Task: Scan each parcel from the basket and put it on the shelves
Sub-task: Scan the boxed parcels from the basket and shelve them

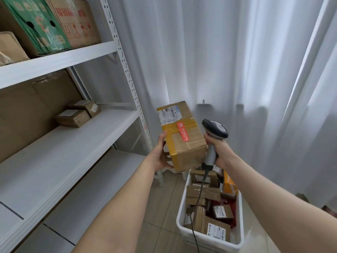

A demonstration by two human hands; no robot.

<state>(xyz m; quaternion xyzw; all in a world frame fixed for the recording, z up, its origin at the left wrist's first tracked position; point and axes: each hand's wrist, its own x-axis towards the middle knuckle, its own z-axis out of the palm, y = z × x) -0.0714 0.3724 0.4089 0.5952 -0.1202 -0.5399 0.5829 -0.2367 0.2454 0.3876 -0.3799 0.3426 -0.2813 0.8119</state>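
My left hand [160, 155] grips a brown cardboard parcel [182, 137] by its near left edge and holds it up above the basket. A white shipping label and a red sticker lie on its top face. My right hand [219, 149] grips the grey handle of a barcode scanner [214, 130], whose dark head sits right beside the parcel's right side. The scanner's cable hangs down into the white basket [182, 212] on the floor, which holds several small parcels. The white metal shelves [60, 152] stand to the left.
Two small brown parcels [78, 114] lie at the back of the middle shelf. Large cartons, one green [36, 24], fill the top shelf. White curtains [237, 61] hang behind the basket. The floor is tiled.
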